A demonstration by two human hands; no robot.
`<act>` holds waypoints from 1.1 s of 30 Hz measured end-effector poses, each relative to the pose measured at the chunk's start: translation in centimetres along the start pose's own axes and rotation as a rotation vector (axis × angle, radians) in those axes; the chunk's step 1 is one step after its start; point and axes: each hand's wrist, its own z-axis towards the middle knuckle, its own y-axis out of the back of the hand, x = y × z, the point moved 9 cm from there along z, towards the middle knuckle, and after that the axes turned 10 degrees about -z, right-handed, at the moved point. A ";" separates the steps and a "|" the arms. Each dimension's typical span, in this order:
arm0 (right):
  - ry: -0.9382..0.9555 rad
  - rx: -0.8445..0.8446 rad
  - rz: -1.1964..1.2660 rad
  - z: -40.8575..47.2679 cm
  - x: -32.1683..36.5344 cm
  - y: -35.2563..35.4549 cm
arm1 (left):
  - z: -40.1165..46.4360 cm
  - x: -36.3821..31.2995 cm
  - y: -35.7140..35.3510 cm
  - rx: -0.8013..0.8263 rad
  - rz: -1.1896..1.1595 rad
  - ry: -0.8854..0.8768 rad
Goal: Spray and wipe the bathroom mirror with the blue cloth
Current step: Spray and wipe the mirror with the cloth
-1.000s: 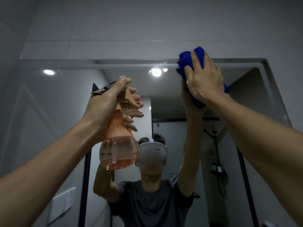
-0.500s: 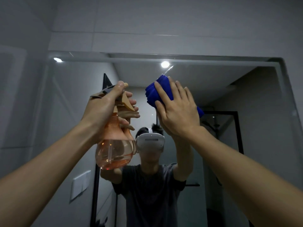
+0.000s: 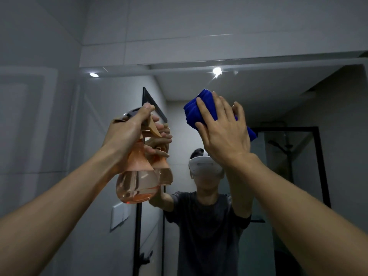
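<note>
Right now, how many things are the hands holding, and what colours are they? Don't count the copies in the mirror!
Orange: 1, the spray bottle, gripped by the left hand.
Blue: 1, the folded cloth, pressed to the mirror under the right hand.
Total: 2 things.
</note>
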 end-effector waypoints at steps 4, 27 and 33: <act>-0.023 0.001 0.029 -0.1 -0.3 0.0 | 0.5 -0.6 -0.3 0.007 0.031 -0.011; -0.228 0.016 0.053 4.4 -1.8 1.6 | -0.3 0.3 7.5 -0.016 -0.017 0.030; -0.458 -0.029 0.136 10.7 -0.8 2.4 | 0.0 -1.1 8.1 0.057 -0.094 -0.004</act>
